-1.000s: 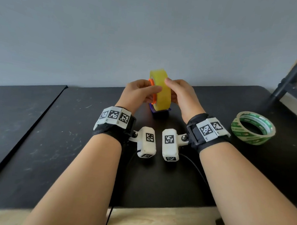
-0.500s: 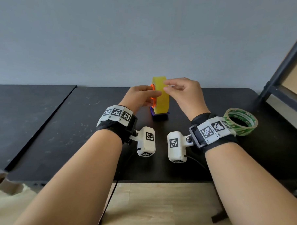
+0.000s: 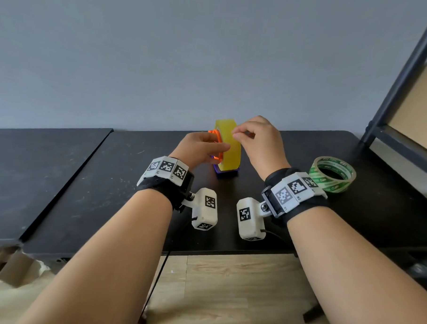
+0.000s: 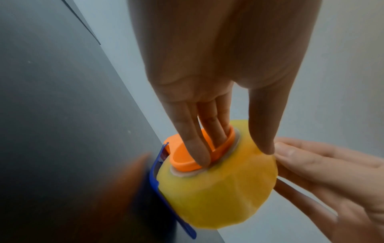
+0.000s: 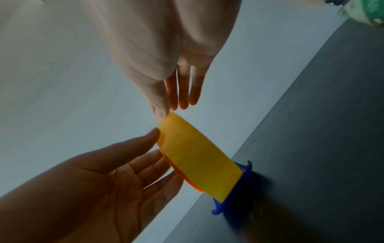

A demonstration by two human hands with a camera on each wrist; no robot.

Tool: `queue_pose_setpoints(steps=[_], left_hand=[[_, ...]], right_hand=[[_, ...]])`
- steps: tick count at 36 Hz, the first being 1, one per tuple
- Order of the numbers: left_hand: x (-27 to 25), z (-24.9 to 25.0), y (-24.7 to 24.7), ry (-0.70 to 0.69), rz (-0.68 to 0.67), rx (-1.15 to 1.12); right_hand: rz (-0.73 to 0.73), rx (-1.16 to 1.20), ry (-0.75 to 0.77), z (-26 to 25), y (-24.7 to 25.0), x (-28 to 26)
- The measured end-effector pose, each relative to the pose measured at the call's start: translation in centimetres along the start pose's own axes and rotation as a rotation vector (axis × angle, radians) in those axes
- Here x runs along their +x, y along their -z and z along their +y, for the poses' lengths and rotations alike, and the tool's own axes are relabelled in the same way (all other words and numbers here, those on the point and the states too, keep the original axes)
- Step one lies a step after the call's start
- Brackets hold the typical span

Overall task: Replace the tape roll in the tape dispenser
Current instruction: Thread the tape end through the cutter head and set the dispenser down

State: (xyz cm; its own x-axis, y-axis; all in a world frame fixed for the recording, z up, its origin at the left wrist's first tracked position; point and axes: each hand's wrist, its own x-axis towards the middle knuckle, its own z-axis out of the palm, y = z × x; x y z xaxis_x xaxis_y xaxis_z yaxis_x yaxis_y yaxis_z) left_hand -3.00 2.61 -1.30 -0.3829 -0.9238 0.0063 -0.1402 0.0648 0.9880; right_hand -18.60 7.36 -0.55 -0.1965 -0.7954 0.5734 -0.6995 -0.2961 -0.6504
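A yellow tape roll (image 3: 230,148) stands upright on an orange hub (image 3: 215,133) in the blue dispenser base (image 3: 228,173) on the black table (image 3: 109,181). My left hand (image 3: 218,145) holds the roll from the left. Its fingers (image 4: 199,148) reach into the orange hub (image 4: 182,157) and its thumb presses the yellow roll (image 4: 218,194) from outside. My right hand (image 3: 234,134) pinches at the roll's top rim with thumb and forefinger. In the right wrist view the right hand (image 5: 166,110) touches the upper corner of the roll (image 5: 197,156). Whether a loose tape end is caught is hidden.
A green-printed tape roll (image 3: 331,174) lies flat on the table right of my right wrist. A black shelf frame (image 3: 402,79) rises at the far right. A second black tabletop (image 3: 36,166) adjoins on the left across a narrow gap. The grey wall is close behind the dispenser.
My right hand has risen from the roll's right side to its top rim and now pinches there. My left hand has stayed at the hub. The view has pulled back.
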Motion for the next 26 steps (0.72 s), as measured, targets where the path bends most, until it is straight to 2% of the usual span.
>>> queue_pose_setpoints(steps=[14,17,26], left_hand=[[-0.3,0.0,-0.3,0.004,-0.027,0.041],[-0.7,0.3,-0.5,-0.010,-0.045,0.078],[-1.1,0.3,-0.2,-0.043,-0.065,0.212]], right_hand=[[-0.020,0.078,-0.108,-1.1,0.2,-0.2],[0.009,0.113,-0.138,-1.3,0.4,0.2],[-0.029,0.247,-0.256,-1.3,0.6,0.5]])
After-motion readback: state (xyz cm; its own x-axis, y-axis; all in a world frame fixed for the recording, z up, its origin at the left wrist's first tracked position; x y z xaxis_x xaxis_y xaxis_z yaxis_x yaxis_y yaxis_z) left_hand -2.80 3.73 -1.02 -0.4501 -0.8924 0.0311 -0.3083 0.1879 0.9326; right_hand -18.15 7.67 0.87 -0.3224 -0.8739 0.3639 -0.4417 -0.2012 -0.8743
